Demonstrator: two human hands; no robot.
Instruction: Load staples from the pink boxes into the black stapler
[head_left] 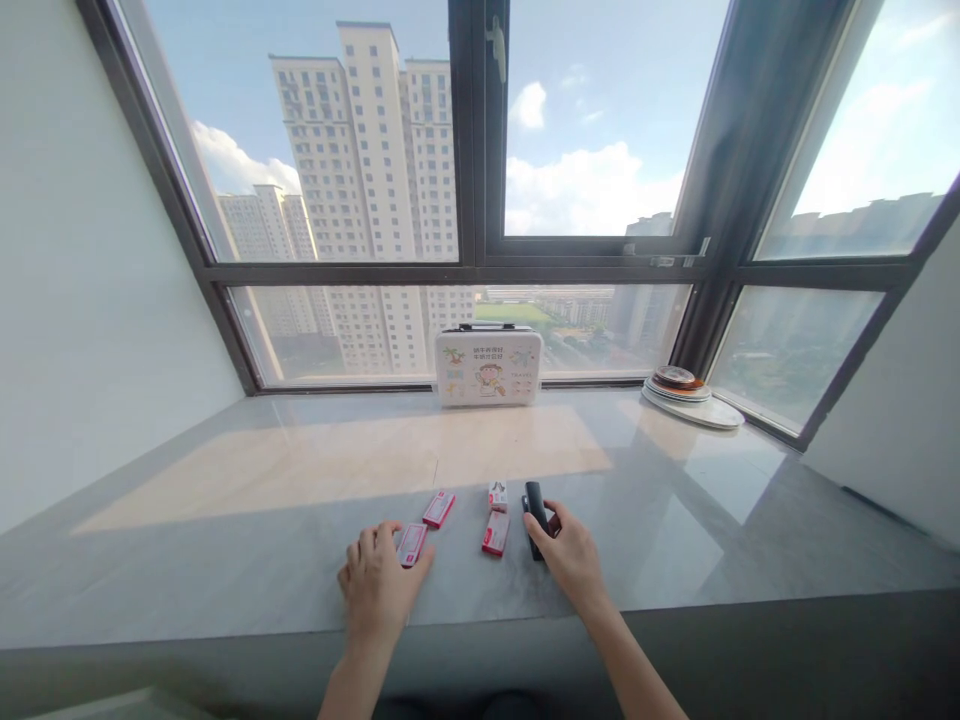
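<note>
My left hand [379, 580] has its thumb and fingers around a small red-and-white box [412, 545], which lies on the stone sill. A second red-and-white box [439, 509] lies just beyond it, close to its far corner. Near the middle, another red-and-white box [495, 534] lies flat, with a small white box with a dark picture [498, 496] right behind it. My right hand [568, 550] grips a black stapler [534, 520] from its right side, thumb on top. The stapler points away from me, to the right of the boxes.
A white case with cartoon prints [488, 370] stands against the window at the back. Stacked plates or lids [679, 388] sit in the back right corner. The grey marble-look sill [247, 540] ends at a front edge close to my wrists.
</note>
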